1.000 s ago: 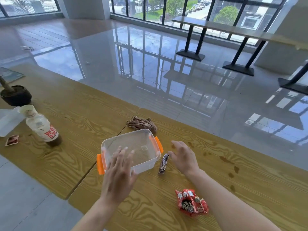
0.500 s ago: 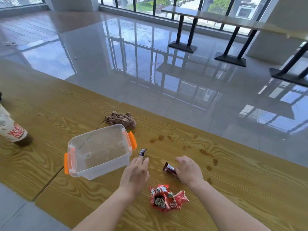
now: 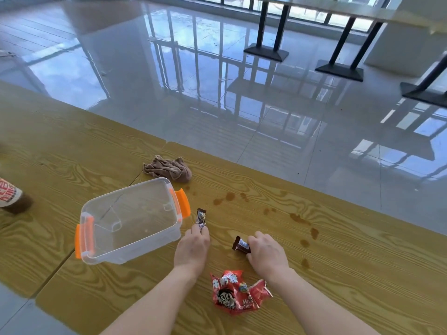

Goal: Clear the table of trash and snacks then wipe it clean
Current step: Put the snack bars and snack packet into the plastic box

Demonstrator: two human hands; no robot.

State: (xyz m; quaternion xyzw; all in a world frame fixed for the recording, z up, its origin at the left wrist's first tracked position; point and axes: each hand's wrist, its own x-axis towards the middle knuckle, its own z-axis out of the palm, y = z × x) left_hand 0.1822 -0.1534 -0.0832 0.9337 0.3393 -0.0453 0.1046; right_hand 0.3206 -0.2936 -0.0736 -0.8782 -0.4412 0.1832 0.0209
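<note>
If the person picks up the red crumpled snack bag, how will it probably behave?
The red snack bag looks torn open, crumpled and flat, so it is probably very light and floppy. Its glossy film may feel slippery. It seems unlikely to roll.

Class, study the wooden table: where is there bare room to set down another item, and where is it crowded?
Bare wood lies left of the clear box, between it and the bottle, and at the far right past the brown stains. It is crowded by the left hand and right hand, each on a small wrapper, with the red candy bag below them.
</note>
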